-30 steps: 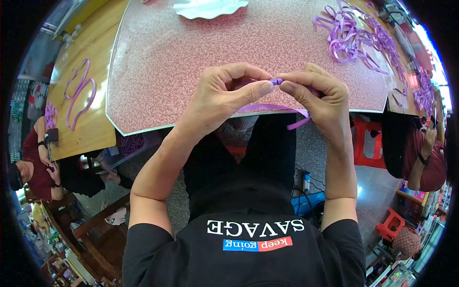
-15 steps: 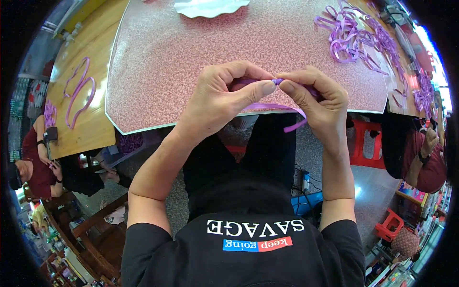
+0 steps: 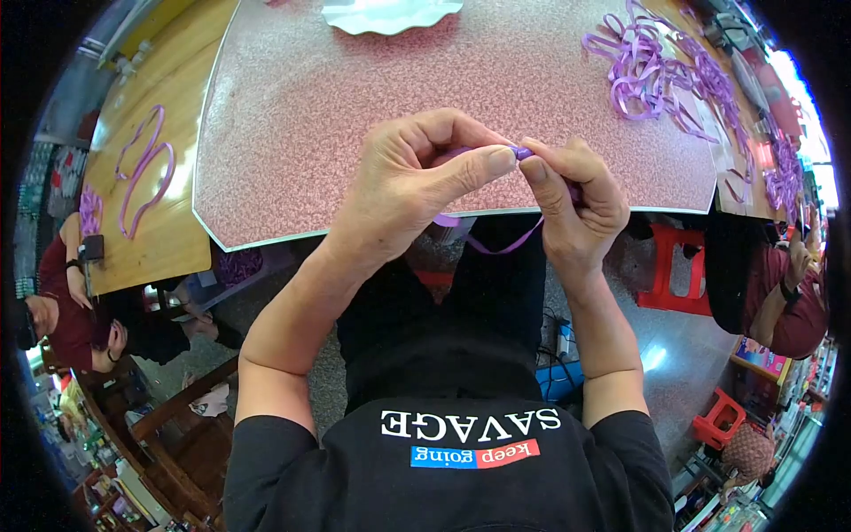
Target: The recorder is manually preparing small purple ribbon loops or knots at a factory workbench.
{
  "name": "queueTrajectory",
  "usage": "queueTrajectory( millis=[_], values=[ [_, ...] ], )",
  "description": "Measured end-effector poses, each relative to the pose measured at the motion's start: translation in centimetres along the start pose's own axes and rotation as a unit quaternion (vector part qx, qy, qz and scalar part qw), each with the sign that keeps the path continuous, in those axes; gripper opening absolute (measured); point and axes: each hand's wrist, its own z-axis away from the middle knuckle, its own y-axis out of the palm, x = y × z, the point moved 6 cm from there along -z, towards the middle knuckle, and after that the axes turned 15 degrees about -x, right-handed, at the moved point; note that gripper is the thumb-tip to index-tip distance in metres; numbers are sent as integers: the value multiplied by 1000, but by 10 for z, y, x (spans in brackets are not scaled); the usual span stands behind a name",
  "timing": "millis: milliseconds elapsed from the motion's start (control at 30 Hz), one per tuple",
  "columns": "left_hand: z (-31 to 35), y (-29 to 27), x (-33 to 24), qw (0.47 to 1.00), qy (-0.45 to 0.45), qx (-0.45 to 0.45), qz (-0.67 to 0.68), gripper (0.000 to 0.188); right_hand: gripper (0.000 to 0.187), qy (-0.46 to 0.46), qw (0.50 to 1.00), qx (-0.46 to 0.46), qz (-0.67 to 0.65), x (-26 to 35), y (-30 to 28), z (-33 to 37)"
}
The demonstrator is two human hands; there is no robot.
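Observation:
A purple ribbon (image 3: 496,251) is held at the table's near edge, bunched into a small twist or knot between my fingertips. My left hand (image 3: 409,173) pinches it between thumb and index finger. On the other side of the twist, my right hand (image 3: 581,195) grips it with thumb and forefinger, the remaining fingers curled in. The ribbon's slack sags below both hands, above my lap. My fingers hide part of it, so how it is tied cannot be seen.
Under my hands spreads a pink speckled tabletop (image 3: 355,97) with a white scalloped dish (image 3: 390,18) at its far side. Purple ribbon lies heaped (image 3: 640,75) at right. A wooden table (image 3: 191,71) bears loose ribbon. Red stool (image 3: 654,288) at right; people sit both sides.
My right hand has shifted slightly left, its fingertips a little off the left thumb, showing more of the twist. The ribbon's loose end below it now shows as a sagging curve.

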Motion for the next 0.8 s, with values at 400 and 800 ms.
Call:
queueTrajectory(
  millis=[400,800],
  values=[
    [2,6,6,999,-2,-28,18,17,18,197,974,-35,-103,-13,-1,5],
    [2,19,23,980,-126,-8,154,19,22,252,942,-56,-214,-23,3,16]
  ],
)
